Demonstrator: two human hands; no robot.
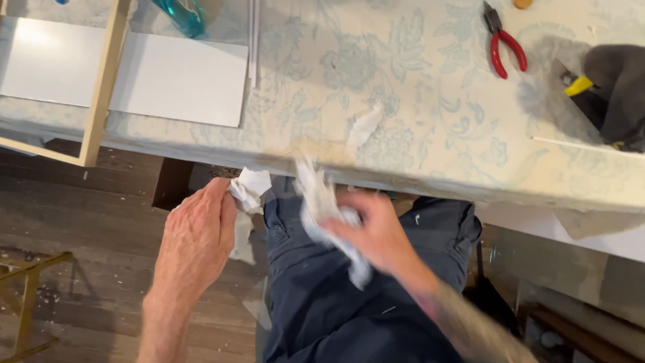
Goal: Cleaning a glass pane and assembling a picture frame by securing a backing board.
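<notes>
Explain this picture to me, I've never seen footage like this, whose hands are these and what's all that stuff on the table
There is one picture, taken by a camera worn on a person's head, looking down at their own two bare hands and dark trousers. No machine is involved.

The left hand grips a crumpled white paper. The right hand, blurred by motion, grips a second white wad. Both are below the table edge.

The table wears a pale floral cover. On it lie a white panel, a wooden frame, red pliers, a small paper scrap, a teal bottle and a grey cloth over a yellow-handled tool.
</notes>
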